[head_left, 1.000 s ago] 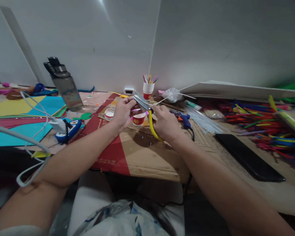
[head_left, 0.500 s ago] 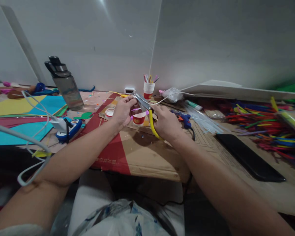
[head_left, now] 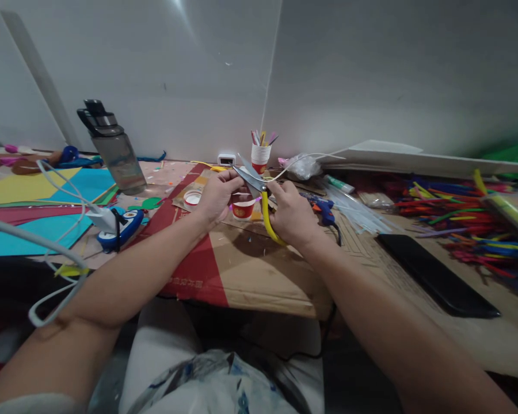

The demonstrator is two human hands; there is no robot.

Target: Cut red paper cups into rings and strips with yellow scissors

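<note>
Right of the red cup (head_left: 243, 211), the right hand (head_left: 294, 215) gripped open scissors (head_left: 266, 215); leftward, the left hand (head_left: 216, 198) was pinched, contents unclear.

The table (head_left: 179, 168) carries cardboard (head_left: 263, 282) and coloured paper (head_left: 84, 187).

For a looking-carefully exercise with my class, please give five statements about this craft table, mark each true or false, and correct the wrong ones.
1. The right hand holds scissors with yellow handles. True.
2. The scissor blades are fully closed. False: the blades are spread apart.
3. Thin coloured sticks stand up out of the stacked cups. True.
4. The water bottle lies flat on its side. False: the bottle stands on its base, cap at the top.
5. The black slab lies on top of the colourful strips. False: the black slab lies beside the colourful strips.
</note>
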